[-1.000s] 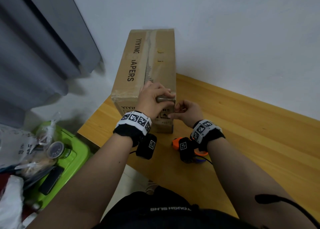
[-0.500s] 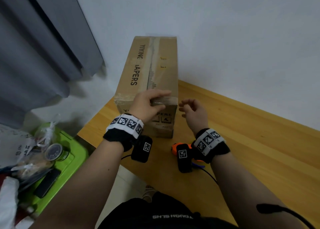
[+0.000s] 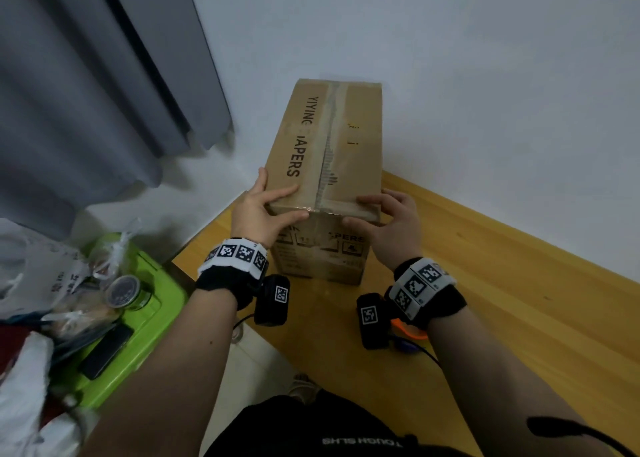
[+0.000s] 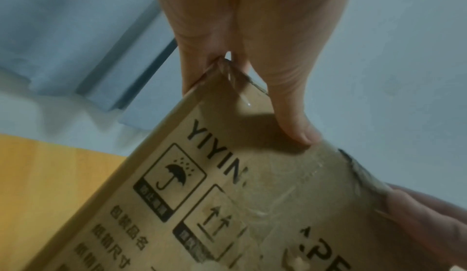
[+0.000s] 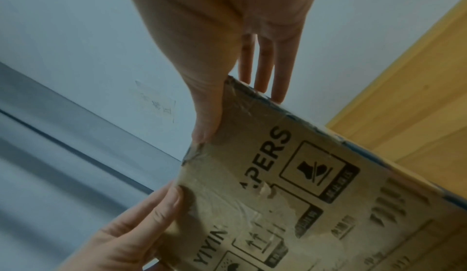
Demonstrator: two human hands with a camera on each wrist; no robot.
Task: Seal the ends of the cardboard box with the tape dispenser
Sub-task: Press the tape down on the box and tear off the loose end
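A long cardboard box (image 3: 332, 138) printed "YIYING PAPERS" lies on the wooden table (image 3: 519, 301), its near end facing me. Clear tape (image 3: 325, 207) runs along the top seam and over the near top edge. My left hand (image 3: 291, 204) grips the near left top corner, its thumb (image 4: 295, 127) flat on the end face (image 4: 252, 175). My right hand (image 3: 363, 211) grips the near right top corner, with its fingers (image 5: 278, 87) past the edge and the thumb on the end face (image 5: 303, 175). The orange tape dispenser (image 3: 407, 330) lies on the table under my right wrist, mostly hidden.
A green bin (image 3: 149, 318) with bags, a jar and a phone stands low on the left, beyond the table's left edge. A grey curtain (image 3: 104, 93) hangs at the left. The white wall (image 3: 485, 76) is right behind the box's far end.
Both hands left the middle of the near top edge and spread apart to its two corners. The box and the dispenser stay where they were.
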